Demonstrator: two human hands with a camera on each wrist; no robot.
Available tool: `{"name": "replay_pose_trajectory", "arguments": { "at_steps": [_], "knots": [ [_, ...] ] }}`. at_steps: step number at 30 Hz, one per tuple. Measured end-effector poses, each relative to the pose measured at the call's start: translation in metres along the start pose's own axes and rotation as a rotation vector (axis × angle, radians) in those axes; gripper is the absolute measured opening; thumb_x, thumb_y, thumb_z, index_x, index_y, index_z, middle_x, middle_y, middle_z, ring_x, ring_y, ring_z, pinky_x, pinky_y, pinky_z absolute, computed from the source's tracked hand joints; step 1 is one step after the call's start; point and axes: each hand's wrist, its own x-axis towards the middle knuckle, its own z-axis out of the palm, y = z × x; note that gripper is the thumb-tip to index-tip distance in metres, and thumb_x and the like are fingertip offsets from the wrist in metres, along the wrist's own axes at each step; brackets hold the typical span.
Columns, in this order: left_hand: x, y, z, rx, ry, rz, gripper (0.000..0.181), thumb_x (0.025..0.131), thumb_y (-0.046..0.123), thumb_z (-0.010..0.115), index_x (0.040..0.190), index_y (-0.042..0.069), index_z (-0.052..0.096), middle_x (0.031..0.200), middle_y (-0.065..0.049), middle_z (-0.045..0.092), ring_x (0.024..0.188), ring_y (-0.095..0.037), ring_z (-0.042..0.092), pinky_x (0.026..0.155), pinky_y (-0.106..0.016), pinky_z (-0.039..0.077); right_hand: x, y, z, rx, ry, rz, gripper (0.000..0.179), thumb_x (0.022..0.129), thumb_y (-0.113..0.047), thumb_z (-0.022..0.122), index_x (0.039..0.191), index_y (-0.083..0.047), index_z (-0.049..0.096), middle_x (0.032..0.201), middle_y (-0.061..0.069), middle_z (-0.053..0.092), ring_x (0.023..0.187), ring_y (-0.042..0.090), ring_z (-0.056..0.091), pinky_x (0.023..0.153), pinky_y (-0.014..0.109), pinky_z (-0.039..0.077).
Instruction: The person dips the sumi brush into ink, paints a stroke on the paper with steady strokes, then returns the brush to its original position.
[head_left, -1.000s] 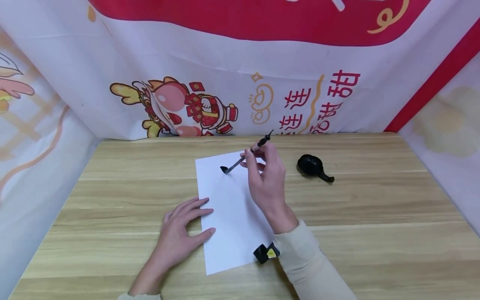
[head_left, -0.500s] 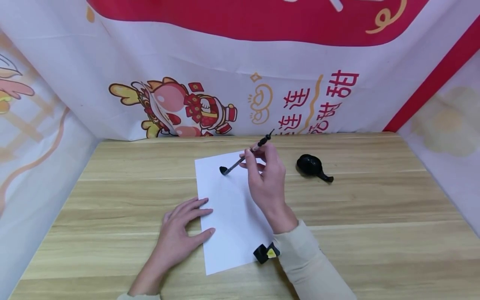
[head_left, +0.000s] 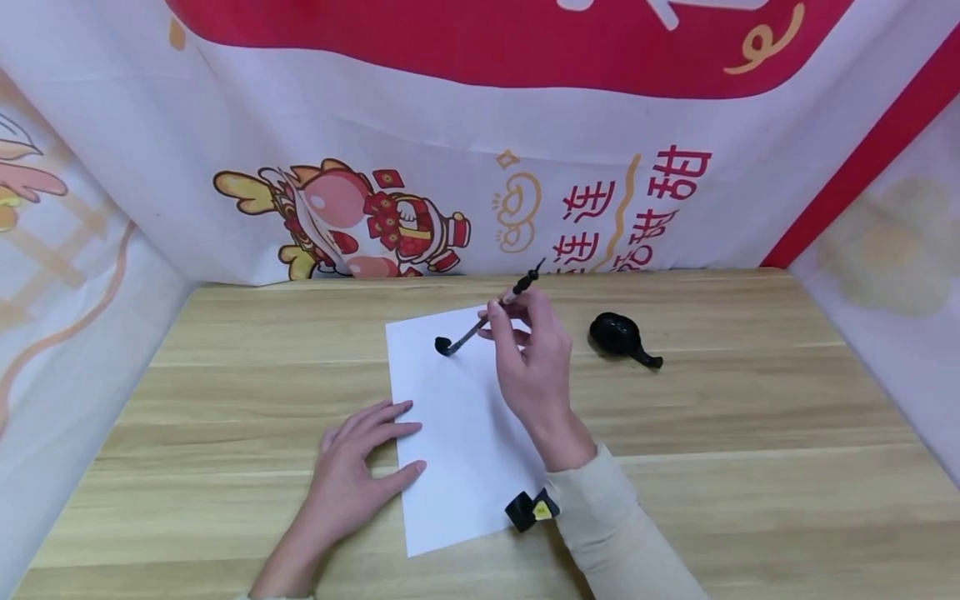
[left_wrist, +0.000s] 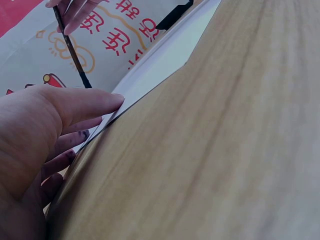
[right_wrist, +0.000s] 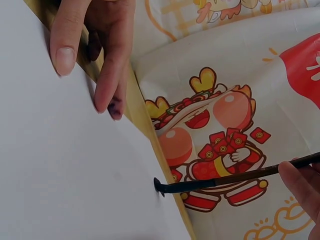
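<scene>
A black block (head_left: 520, 511) at the right cuff (head_left: 596, 492) covers the paper's near right corner. The left hand (head_left: 356, 477) rests at the left edge of the paper (head_left: 465, 450), fingers loosely spread, tips on the sheet, gripping nothing; dark stains show on its fingers. The right hand (head_left: 534, 379) pinches the brush (head_left: 471, 332), tip down on the sheet's far left part at a black mark (head_left: 441, 342). Step in hand is judged to be brushwork; the next move calls for even tip pressure and a steadied sheet. Tip and mark merge, so their boundary cannot be told. The right hand and forearm hide most of the right edge. To the right, a black pouch (head_left: 617, 335) lies on the table (head_left: 750, 392); contents undetermined. Lettering on the far cloth (head_left: 420, 117) is cut off.
</scene>
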Motion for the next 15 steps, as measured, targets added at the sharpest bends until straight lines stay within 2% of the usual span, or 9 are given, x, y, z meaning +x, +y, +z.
{"name": "replay_pose_trajectory", "arguments": {
  "at_steps": [6, 12, 15],
  "knots": [
    [0.0000, -0.0007, 0.0003, 0.003, 0.000, 0.003, 0.044, 0.082, 0.027, 0.094, 0.124, 0.026, 0.080, 0.153, 0.002, 0.066, 0.149, -0.031, 0.052, 0.112, -0.057, 0.026, 0.0006, 0.0016, -0.0002, -0.021, 0.001, -0.022, 0.015, 0.109, -0.009, 0.062, 0.116, 0.005, 0.059, 0.109, 0.020, 0.069, 0.097, 0.030, 0.078, 0.076, 0.036, 0.067],
    [-0.0005, -0.0017, 0.0005, -0.004, 0.000, 0.000, 0.043, 0.083, 0.028, 0.094, 0.123, 0.027, 0.080, 0.153, 0.003, 0.065, 0.150, -0.030, 0.052, 0.112, -0.058, 0.025, 0.0010, 0.0033, -0.0008, -0.052, 0.001, -0.055, 0.017, 0.109, -0.008, 0.062, 0.116, 0.007, 0.059, 0.108, 0.020, 0.069, 0.097, 0.029, 0.078, 0.076, 0.032, 0.067],
    [-0.0009, -0.0019, 0.0003, -0.007, -0.002, -0.004, 0.043, 0.083, 0.028, 0.094, 0.123, 0.027, 0.080, 0.154, 0.003, 0.065, 0.150, -0.030, 0.052, 0.113, -0.059, 0.025, 0.0010, 0.0040, -0.0014, -0.055, 0.003, -0.063, 0.017, 0.109, -0.007, 0.061, 0.116, 0.008, 0.059, 0.109, 0.021, 0.069, 0.098, 0.030, 0.078, 0.076, 0.035, 0.067]
  ]
}}
